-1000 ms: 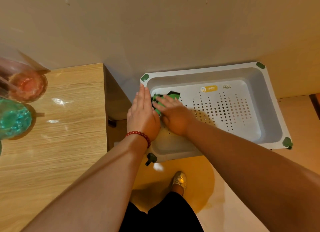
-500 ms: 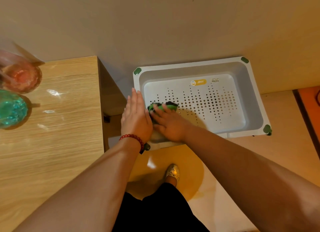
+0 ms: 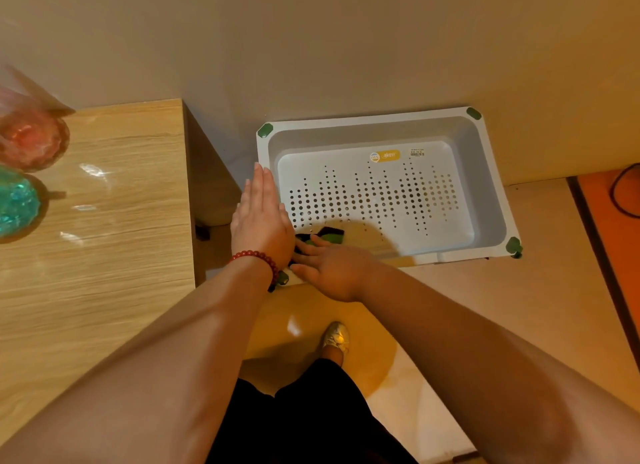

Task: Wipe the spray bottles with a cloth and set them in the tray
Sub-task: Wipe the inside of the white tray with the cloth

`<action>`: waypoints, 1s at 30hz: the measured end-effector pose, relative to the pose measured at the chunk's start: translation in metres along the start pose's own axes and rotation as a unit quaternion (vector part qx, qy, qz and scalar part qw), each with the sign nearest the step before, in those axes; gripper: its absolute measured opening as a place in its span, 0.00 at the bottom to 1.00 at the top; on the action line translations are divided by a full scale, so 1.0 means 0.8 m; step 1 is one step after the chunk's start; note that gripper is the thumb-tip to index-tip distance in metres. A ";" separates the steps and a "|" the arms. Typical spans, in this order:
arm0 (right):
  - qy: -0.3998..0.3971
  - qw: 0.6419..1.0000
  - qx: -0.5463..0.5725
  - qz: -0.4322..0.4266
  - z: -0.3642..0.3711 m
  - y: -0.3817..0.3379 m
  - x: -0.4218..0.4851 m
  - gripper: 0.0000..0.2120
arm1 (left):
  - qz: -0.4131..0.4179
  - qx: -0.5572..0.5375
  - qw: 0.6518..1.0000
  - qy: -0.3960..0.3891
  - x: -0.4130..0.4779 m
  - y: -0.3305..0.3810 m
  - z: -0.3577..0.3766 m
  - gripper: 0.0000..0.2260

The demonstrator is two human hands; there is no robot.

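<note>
A white perforated tray (image 3: pixel 491 186) with green corners lies against the wall, right of a wooden table. A green and black cloth (image 3: pixel 325 236) lies in the tray's near left corner. My right hand (image 3: pixel 332 266) rests flat on the cloth with straight fingers pointing left. My left hand (image 3: pixel 261 221) lies flat with straight fingers on the tray's left rim; a red bead bracelet circles that wrist. On the table's far left stand a pink bottle (image 3: pixel 29 138) and a teal bottle (image 3: pixel 15 200), both seen from above and cut by the frame edge.
The wooden table (image 3: pixel 104 256) fills the left side, its right edge close to the tray. Below are a pale floor with a yellow patch, my foot (image 3: pixel 334 339) and dark clothing. An orange mat (image 3: pixel 609 228) with a black cable lies at the right.
My right hand has slid the cloth from the tray's far left area back to its near left corner. My left hand stayed flat on the left rim. The camera view shifted.
</note>
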State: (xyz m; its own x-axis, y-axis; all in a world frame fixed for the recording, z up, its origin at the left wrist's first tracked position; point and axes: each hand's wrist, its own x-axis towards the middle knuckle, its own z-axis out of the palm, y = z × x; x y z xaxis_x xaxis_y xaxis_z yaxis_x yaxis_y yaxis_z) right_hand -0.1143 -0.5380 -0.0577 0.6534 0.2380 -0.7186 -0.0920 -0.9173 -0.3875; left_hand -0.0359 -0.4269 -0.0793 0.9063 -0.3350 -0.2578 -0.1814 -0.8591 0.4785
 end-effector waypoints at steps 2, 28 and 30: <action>0.006 1.000 -0.009 0.006 -0.005 0.015 -0.010 0.24 | 0.000 0.000 1.000 -0.001 -0.001 0.003 0.000 0.25; 0.160 0.965 0.093 0.184 -0.008 0.082 -0.002 0.32 | 0.072 0.156 0.985 0.012 0.009 0.032 -0.016 0.29; 0.159 0.966 0.110 0.171 -0.008 0.081 0.002 0.31 | 0.096 0.180 0.979 0.000 0.022 0.038 -0.014 0.30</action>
State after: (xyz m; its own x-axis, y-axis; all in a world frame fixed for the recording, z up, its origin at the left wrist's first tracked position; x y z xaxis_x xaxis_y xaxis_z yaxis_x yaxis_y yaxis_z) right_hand -0.1143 -0.5986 -0.0803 0.7512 -0.2087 -0.6262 -0.4777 -0.8266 -0.2975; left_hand -0.0214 -0.4548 -0.0598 0.8417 -0.5045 -0.1924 -0.4722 -0.8606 0.1907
